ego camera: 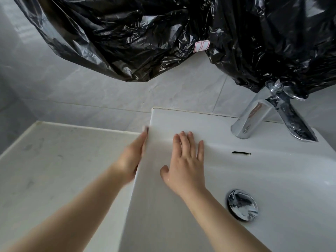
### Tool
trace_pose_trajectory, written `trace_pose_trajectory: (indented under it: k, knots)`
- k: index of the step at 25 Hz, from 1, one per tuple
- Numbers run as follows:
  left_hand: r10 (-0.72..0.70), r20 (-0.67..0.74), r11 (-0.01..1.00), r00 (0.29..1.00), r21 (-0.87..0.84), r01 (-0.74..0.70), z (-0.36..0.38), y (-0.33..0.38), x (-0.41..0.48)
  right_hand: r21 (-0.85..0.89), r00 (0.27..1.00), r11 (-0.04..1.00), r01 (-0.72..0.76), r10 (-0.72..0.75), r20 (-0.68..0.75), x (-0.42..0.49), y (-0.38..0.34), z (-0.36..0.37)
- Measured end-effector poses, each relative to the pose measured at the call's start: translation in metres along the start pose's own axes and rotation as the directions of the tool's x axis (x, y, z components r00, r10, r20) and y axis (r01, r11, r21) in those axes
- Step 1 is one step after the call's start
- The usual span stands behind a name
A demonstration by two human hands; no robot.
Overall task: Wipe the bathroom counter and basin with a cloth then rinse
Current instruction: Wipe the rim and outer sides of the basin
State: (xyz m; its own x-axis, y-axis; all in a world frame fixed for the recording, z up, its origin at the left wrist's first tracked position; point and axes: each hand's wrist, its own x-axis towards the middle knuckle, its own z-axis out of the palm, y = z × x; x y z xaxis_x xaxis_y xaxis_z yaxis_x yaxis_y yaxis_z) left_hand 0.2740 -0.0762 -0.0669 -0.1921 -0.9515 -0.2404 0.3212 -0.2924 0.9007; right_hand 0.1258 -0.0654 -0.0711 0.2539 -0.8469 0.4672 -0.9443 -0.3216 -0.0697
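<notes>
- The desk [54, 160] lies left, below the basin [272, 170] rim, its surface smudged.
- The left hand [133, 155], fingers straight, presses flat against the basin's outer left wall. A pale scrap [145, 127] at its fingertips is too blurred to tell if it is the cloth.
- The right hand [183, 166] rests palm-down on the basin rim, fingers spread.
- Drain plug [242, 205] and faucet [254, 117] sit rightmost.
</notes>
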Motion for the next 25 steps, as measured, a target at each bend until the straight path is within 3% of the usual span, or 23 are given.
trace_pose_trajectory:
  k: [2,4,5,8,10,13,17,19,22,25]
  knots:
    - [0.139,-0.121,0.968,0.983,0.226,-0.109,0.016,0.031,0.02,0.002,1.0,1.0,-0.007,0.007,0.016,0.0,0.0,-0.001]
    - [0.316,-0.053,0.854,0.947,0.452,-0.259,0.009,0.037,0.019,0.005,1.0,1.0,-0.006,0.006,0.021,-0.001,0.0,-0.002]
    - [0.294,-0.029,0.835,0.955,0.494,-0.242,0.008,0.033,0.013,0.007,1.0,1.0,-0.004,0.003,0.02,0.0,0.001,-0.002]
    - [0.077,-0.052,0.947,0.996,0.315,-0.057,0.009,0.013,-0.02,0.025,1.0,1.0,-0.003,0.002,0.027,0.0,0.001,0.0]
    - [0.055,-0.01,0.969,0.998,0.242,-0.051,0.01,0.003,-0.037,0.027,0.999,1.0,-0.008,0.007,0.05,0.0,0.0,-0.001]
    - [0.039,-0.119,0.932,0.992,0.361,0.007,0.009,0.012,-0.004,0.024,0.997,0.999,-0.022,0.02,0.076,0.0,-0.001,-0.002]
    - [0.245,-0.284,0.724,0.927,0.689,0.02,0.02,0.036,0.048,0.058,0.995,0.998,-0.013,0.007,0.103,0.0,0.001,-0.008]
    - [0.336,-0.219,0.656,0.916,0.752,-0.061,0.024,0.029,0.032,0.073,0.988,0.997,-0.013,0.001,0.153,0.0,0.004,-0.011]
    - [0.343,-0.026,0.534,0.939,0.828,-0.173,0.023,0.014,-0.017,0.102,0.973,0.995,-0.016,-0.008,0.231,0.002,0.007,-0.021]
    - [0.414,0.036,0.387,0.91,0.898,-0.211,0.027,0.001,-0.062,0.176,0.943,0.984,0.004,-0.062,0.328,0.003,0.012,-0.032]
